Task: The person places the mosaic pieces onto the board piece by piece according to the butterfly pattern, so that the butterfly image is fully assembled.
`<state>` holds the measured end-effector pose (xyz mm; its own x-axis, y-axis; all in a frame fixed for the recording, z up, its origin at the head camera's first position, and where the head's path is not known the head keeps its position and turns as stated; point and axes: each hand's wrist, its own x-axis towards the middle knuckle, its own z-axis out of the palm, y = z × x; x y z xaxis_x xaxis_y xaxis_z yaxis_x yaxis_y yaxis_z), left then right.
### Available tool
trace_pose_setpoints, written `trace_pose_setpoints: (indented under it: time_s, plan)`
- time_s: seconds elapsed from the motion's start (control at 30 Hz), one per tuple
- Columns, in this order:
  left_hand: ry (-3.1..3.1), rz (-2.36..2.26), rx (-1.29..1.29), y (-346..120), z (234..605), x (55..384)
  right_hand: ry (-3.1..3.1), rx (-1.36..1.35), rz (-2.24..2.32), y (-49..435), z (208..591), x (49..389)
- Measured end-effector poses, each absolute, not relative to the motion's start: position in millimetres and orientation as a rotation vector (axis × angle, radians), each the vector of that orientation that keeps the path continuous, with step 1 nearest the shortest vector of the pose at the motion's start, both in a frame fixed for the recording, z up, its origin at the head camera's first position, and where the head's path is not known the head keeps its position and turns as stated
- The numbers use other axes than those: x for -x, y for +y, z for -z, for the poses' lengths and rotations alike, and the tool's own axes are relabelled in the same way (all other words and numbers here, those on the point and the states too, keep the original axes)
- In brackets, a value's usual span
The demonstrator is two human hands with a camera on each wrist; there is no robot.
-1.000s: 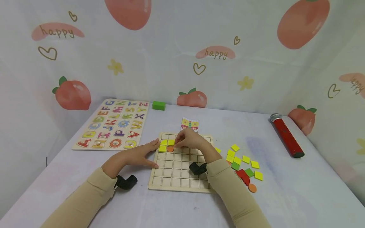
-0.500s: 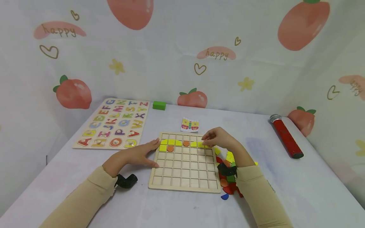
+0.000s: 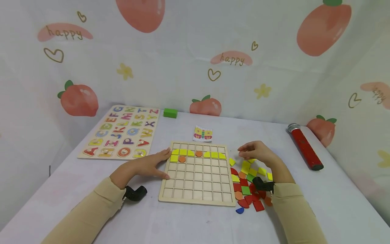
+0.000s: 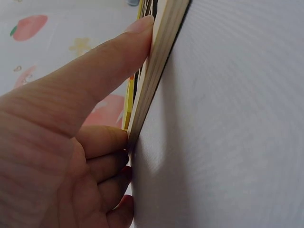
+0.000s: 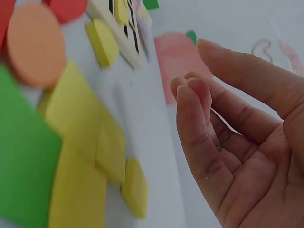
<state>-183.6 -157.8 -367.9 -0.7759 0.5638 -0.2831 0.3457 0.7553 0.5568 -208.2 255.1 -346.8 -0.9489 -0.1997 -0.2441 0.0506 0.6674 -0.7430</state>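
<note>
My left hand (image 3: 149, 165) rests against the left side of the wooden grid board (image 3: 198, 196), fingers extended. In the left wrist view its thumb (image 4: 114, 57) touches the board's edge (image 4: 154, 71). Yellow pieces (image 3: 214, 155) and an orange disc (image 3: 198, 154) line the board's second row. Below them lie a yellow square (image 3: 174, 158) and another orange disc (image 3: 182, 159). My right hand (image 3: 259, 153) hovers right of the board, above loose yellow pieces (image 3: 245, 166). In the right wrist view, its loosely bent fingers (image 5: 194, 128) and thumb are apart, with nothing between them.
Red, green and orange pieces (image 3: 258, 205) and a blue half-disc (image 3: 240, 210) lie right of the board. A butterfly picture card (image 3: 202, 134) sits behind it. Farther out are an alphabet board (image 3: 118, 135), a green block (image 3: 170, 113) and a red microphone (image 3: 306, 147).
My right hand has left the board, moving from the left end of the second row past its right end to over the loose pieces. The left hand has stayed put.
</note>
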Motion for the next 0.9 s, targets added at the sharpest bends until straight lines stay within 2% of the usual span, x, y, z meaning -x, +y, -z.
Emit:
trace_pose_setpoints:
  time_s: [0.27,0.9]
  plan:
    - [2.515,-0.675,-0.681,-157,368,184,2.616,-0.047,1.157,279,358,208]
    - [2.521,-0.661,-0.673,-157,368,184,2.649,-0.109,1.161,293,375,207]
